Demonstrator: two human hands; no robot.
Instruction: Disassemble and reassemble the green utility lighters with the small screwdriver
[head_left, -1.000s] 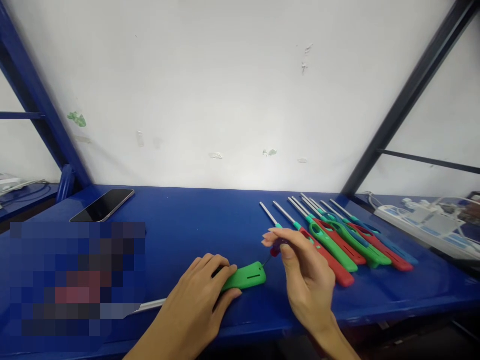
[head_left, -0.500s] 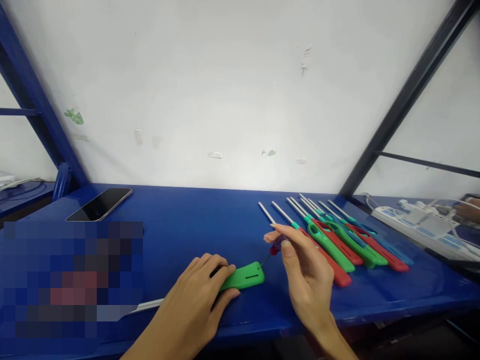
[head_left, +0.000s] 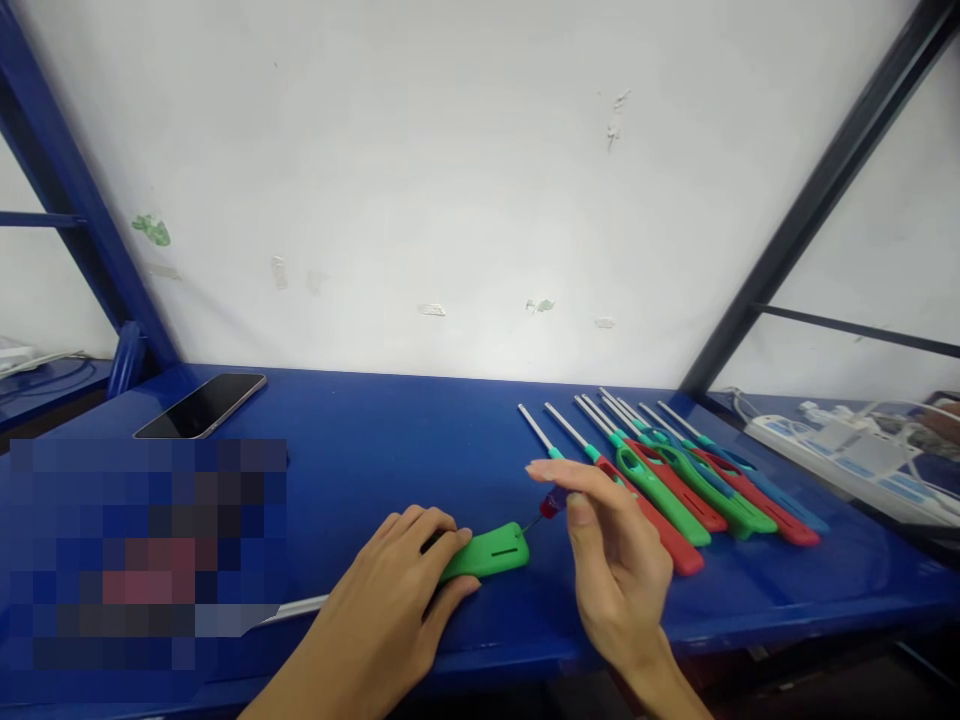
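Observation:
My left hand [head_left: 397, 585] presses a green gas lighter [head_left: 491, 552] against the blue table, fingers over its body and thumb along the near side. Its metal tube [head_left: 301, 606] sticks out to the left, past my wrist. A slim screwdriver [head_left: 553, 503] with a see-through red and purple handle leans with its tip at the lighter's right end. Around that handle curl the thumb and fingers of my right hand [head_left: 619, 560], which hide much of it. Just right of this hand lie several red, green and blue lighters [head_left: 667, 505], side by side.
A phone [head_left: 202, 405] lies at the back left of the blue table [head_left: 375, 430]. Blurred-out squares cover something at the front left. On the right, beyond a dark slanted post [head_left: 806, 200], sits a white power strip [head_left: 832, 455] with plugs and cables. A white wall rises behind.
The fingers of my right hand have shifted around the screwdriver's handle and show more of it now. My left hand and the green lighter stay put.

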